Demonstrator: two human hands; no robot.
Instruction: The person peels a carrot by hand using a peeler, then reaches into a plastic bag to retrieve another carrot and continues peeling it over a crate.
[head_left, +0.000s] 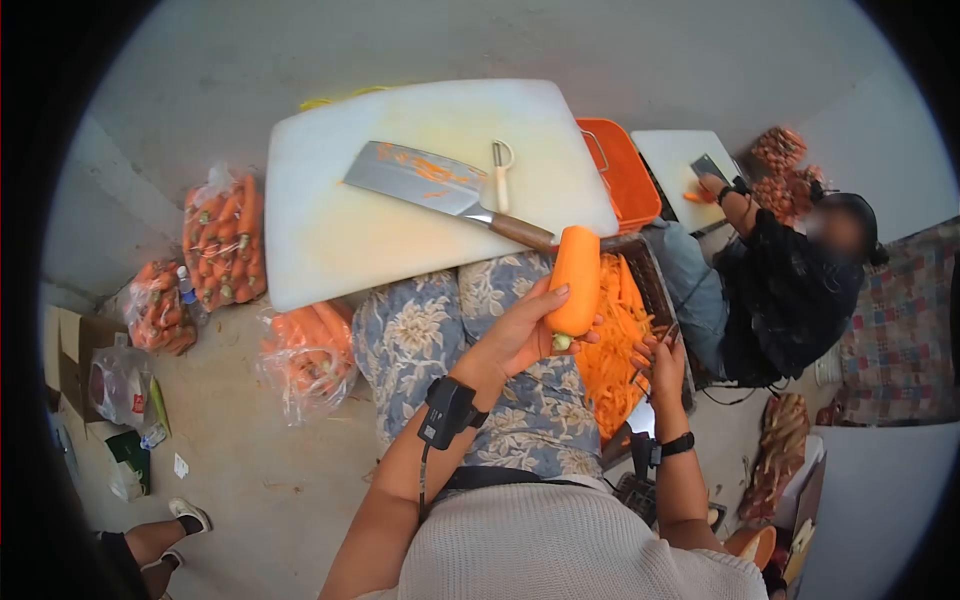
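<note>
In my left hand (532, 325) is a thick, smooth orange carrot (576, 280), its green stub end pointing down toward my fingers. My right hand (660, 368) is at the right side of a dark crate (652, 272), fingers apart and slightly curled, with no held object that I can make out. Orange carrot pieces (612, 375) fill the crate beside my lap. Ahead, on a large white cutting board (330, 245), lie a wide cleaver (420, 180) with orange scraps on its blade and a white-handled peeler (501, 175).
Bags of carrots (225, 240) stand left of the board, another bag (308, 350) beside my knee. An orange bin (625, 165) is behind the crate. At right, a co-worker (790, 270) cuts on a smaller board (680, 155). Someone's legs (165, 535) show lower left.
</note>
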